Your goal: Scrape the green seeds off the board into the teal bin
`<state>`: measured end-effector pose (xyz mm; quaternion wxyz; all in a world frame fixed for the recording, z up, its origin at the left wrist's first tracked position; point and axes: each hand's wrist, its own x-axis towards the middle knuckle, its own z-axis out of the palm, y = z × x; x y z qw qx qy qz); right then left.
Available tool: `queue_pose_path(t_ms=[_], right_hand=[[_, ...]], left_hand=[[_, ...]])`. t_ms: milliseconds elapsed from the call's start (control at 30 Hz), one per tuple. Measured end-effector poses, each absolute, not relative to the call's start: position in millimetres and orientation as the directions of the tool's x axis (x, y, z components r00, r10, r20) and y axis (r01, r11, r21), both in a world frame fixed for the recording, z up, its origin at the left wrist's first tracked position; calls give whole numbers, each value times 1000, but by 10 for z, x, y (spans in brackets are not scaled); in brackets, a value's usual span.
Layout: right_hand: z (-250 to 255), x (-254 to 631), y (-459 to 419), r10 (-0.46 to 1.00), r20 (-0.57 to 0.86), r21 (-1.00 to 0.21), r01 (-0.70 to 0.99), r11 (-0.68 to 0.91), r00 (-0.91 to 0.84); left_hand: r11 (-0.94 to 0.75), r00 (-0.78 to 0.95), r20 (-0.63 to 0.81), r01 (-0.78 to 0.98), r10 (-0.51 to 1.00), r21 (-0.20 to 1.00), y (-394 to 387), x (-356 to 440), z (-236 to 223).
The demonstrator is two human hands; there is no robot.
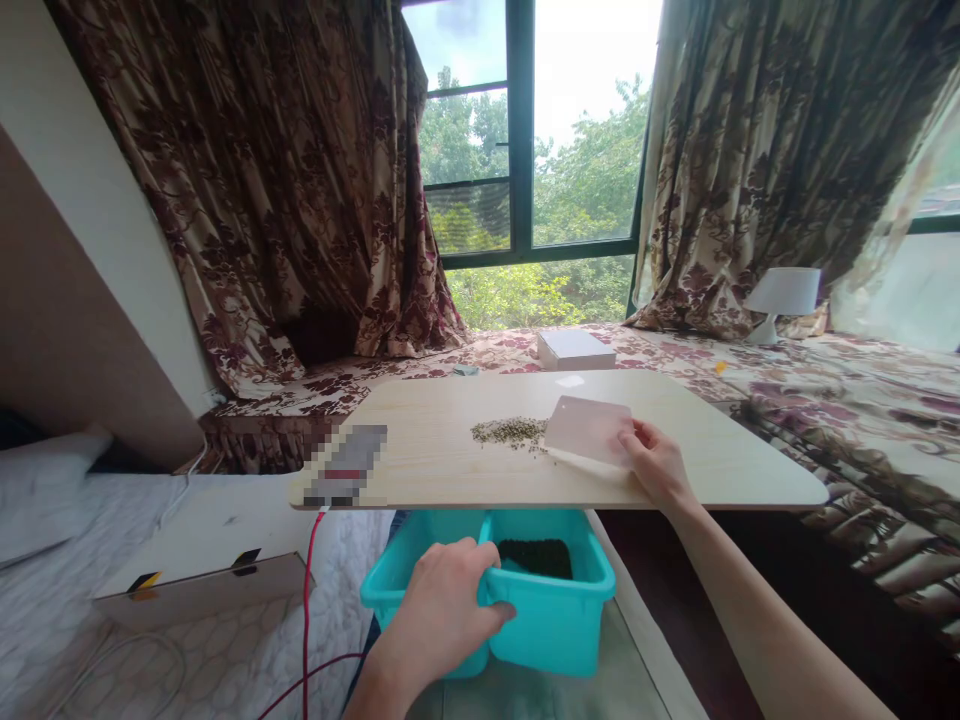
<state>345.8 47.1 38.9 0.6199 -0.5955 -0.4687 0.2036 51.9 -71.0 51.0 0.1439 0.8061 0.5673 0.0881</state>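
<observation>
In my right hand [654, 462] is a thin, translucent pinkish sheet [589, 428], pinched at its right edge and tilted over the pale wooden table [720, 440]. Its left edge meets a spread of small greenish beans or seeds [510, 432]; which kind I cannot tell. Below the table edge, my left hand [442, 600] grips the middle divider of a turquoise two-compartment bin [551, 625]. Dark small grains [536, 557] lie in the right compartment. My left hand partly hides the left compartment.
A blurred-out flat device [356, 455] lies at the table's left, with a red cable [307, 600] hanging down. Beyond the table are a white box [576, 350] and a lamp [784, 295]. A larger white box [217, 540] rests on the bed at left.
</observation>
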Motion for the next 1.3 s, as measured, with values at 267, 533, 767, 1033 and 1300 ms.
queue_pose_path(t_ms=[267,533,767,1033,1300], right_hand=[[348,3477,490,798,323,-943,246,225,509],[288,3508,524,797,339,-939,236,251,499],[311,3473,494,797,331,-940,254,229,505],[337,3447,483,808,292,-952,238,194,511],[356,3452,471,821,311,-944,257,208,478]], left_hand=[[-360,382,-105,915,918,181,-599,714,560],[-364,384,-133,919,914,152,-610,1132,534],[-277,314,-164,937,935,214,-726,1121,679],[-265,299,-120,935,947,237,-695,836,618],[-297,323,-88,927,942,229,-638,852,573]])
